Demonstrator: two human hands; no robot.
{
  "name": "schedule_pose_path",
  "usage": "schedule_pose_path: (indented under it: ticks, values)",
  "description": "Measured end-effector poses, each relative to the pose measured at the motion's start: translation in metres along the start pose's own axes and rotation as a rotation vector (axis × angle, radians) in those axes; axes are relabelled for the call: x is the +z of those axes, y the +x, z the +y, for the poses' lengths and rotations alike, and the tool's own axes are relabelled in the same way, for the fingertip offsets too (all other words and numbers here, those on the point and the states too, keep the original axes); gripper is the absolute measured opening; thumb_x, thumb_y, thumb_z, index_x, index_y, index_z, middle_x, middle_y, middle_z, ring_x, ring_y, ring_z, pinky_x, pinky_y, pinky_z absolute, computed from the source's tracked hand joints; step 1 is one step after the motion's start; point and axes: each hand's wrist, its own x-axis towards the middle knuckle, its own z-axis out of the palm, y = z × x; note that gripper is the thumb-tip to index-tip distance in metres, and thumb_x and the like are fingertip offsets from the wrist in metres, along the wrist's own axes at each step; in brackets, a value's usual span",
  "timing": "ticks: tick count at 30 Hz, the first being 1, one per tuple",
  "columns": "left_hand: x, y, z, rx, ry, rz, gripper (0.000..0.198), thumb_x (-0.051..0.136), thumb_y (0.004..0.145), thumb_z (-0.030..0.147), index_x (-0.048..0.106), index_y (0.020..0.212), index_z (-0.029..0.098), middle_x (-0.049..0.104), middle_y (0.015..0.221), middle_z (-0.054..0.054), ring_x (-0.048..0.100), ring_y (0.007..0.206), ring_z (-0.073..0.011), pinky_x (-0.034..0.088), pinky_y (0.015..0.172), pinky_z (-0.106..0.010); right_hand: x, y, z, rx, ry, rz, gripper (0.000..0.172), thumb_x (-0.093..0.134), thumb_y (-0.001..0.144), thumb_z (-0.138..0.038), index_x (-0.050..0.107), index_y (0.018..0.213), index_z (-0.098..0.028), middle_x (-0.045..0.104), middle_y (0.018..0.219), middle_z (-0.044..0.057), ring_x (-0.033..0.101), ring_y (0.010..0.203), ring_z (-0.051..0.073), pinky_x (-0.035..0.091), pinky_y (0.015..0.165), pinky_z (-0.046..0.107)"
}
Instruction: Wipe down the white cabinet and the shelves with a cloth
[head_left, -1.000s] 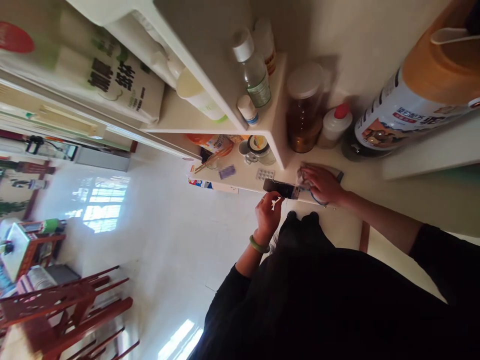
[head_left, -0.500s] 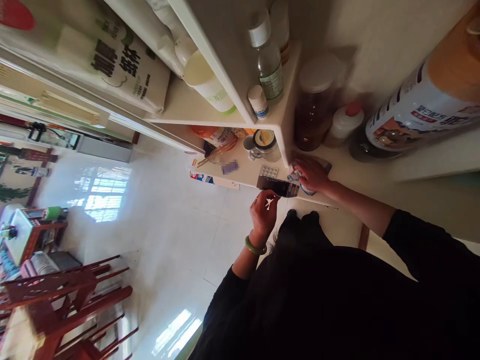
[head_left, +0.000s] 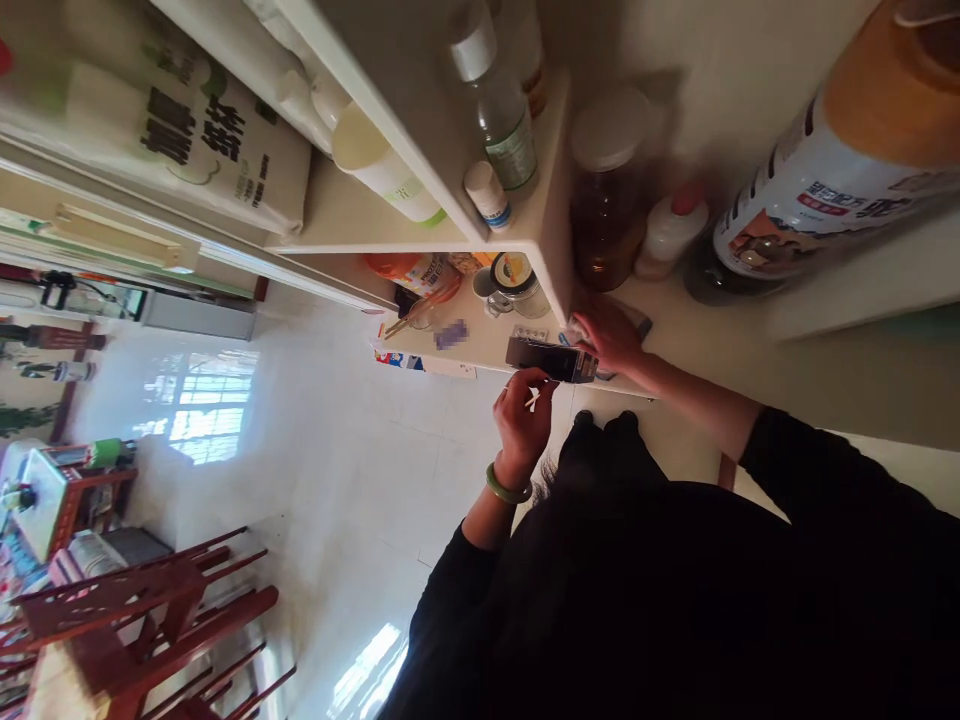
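Observation:
My left hand (head_left: 521, 420), with a green bangle at the wrist, is closed in a pinch at the near edge of a dark, flat rectangular box (head_left: 551, 358). A thin pale bit shows between its fingers, too small to name. My right hand (head_left: 611, 338) lies at the box's right end with fingers curled. Bluish-white bits of something show around its fingers, but most is hidden under the hand. Just behind the box, a silver blister pack (head_left: 529, 332) lies on the shelf (head_left: 480, 352).
A lidded glass jar (head_left: 517, 285), an orange tub (head_left: 420, 277) and a blurred purple item (head_left: 451, 334) stand to the left. Bottles line the back: a clear one (head_left: 504, 130), a dark jar (head_left: 607, 200) and a large orange-white bottle (head_left: 810, 190). Wooden chairs (head_left: 165, 610) stand on the floor.
My right hand has shifted left, from the bluish-white item towards the end of the dark box. My left hand still pinches at the box's edge. The view has shifted slightly.

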Motion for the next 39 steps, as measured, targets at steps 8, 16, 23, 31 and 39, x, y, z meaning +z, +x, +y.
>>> schedule_pose_path:
  ticks: [8,16,23,31,39]
  values:
    - [0.065,0.025,0.004,0.107,-0.053,-0.086,0.016,0.08,0.112,0.039,0.08,0.104,0.025,0.081,0.091,-0.002,0.075,0.077,-0.0154,0.057,0.071,-0.025,0.007,-0.102,-0.012,-0.135,0.029,-0.076,0.052,0.069,0.103,-0.011,0.081,0.151,-0.028,0.071,0.176,0.008,0.066,0.164,0.036,0.052,0.14,0.063]
    - [0.132,0.053,-0.011,0.083,0.02,-0.181,0.005,0.088,0.106,0.024,0.083,0.104,0.025,0.085,0.092,-0.003,0.071,0.073,-0.0171,0.053,0.073,-0.03,-0.083,-0.278,0.073,0.233,-0.123,0.325,0.047,0.066,0.101,-0.023,0.08,0.146,-0.024,0.066,0.178,0.016,0.053,0.175,0.041,0.049,0.141,0.067]
    - [0.145,0.076,-0.004,0.002,0.098,-0.219,0.012,0.09,0.101,0.015,0.085,0.106,0.025,0.089,0.098,-0.006,0.077,0.081,-0.0212,0.055,0.078,-0.033,-0.022,-0.174,-0.005,0.222,-0.082,0.273,0.042,0.065,0.102,-0.013,0.084,0.136,-0.028,0.068,0.178,0.006,0.056,0.173,0.033,0.05,0.143,0.06]
    - [0.16,0.088,0.012,-0.031,0.11,-0.28,0.013,0.088,0.102,0.014,0.086,0.108,0.025,0.088,0.101,-0.007,0.08,0.091,-0.025,0.06,0.085,-0.035,0.006,-0.108,-0.019,-0.007,0.09,0.062,0.05,0.072,0.097,-0.007,0.086,0.14,-0.028,0.067,0.18,0.005,0.052,0.177,0.03,0.044,0.148,0.061]
    - [0.194,0.082,0.033,0.054,0.087,-0.356,0.011,0.088,0.103,0.014,0.084,0.109,0.022,0.088,0.1,-0.008,0.083,0.091,-0.0249,0.062,0.087,-0.036,-0.106,-0.308,0.098,0.4,-0.158,0.458,0.039,0.068,0.094,-0.02,0.083,0.13,-0.023,0.076,0.167,0.015,0.06,0.17,0.039,0.051,0.14,0.069]
